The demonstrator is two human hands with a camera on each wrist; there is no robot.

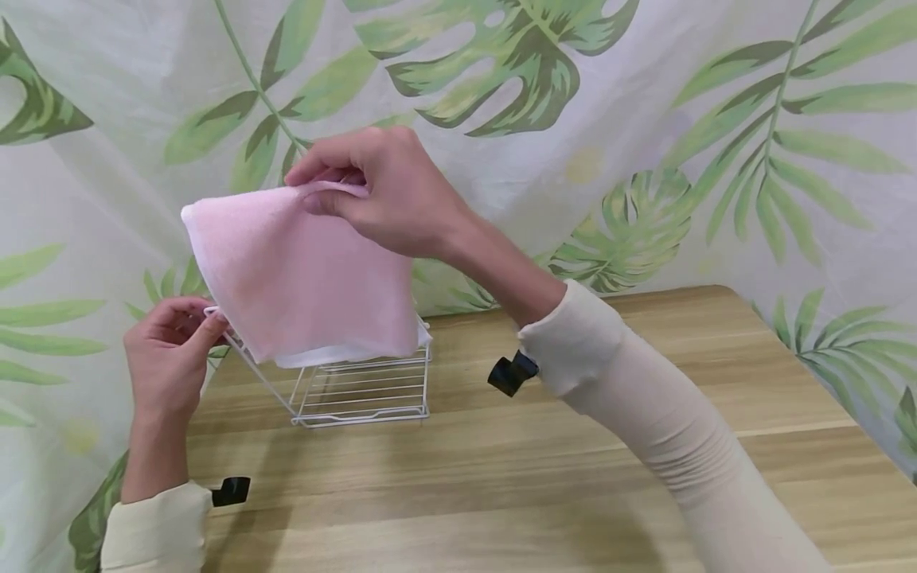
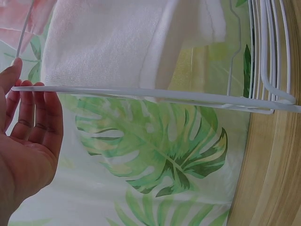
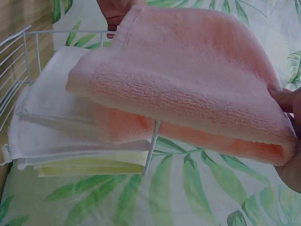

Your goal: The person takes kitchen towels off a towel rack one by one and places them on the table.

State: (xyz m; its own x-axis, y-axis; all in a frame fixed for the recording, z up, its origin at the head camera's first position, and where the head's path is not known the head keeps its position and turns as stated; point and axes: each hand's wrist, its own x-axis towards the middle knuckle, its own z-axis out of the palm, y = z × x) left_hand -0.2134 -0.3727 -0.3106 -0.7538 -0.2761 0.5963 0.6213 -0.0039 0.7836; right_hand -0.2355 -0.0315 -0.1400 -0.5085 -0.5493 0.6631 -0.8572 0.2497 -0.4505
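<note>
My right hand pinches a pink towel by its upper edge, and the towel hangs folded over the upper part of a white wire rack. With thumb and fingers, my left hand grips the rack's upper left corner. A white towel and a pale yellow towel drape on the rack beyond the pink one, as the right wrist view shows. In the head view the pink towel hides most of them and the rack's top.
The rack stands on a wooden table, near its back left. A leaf-patterned cloth hangs behind and beside the table. Black wrist mounts stick out from both sleeves.
</note>
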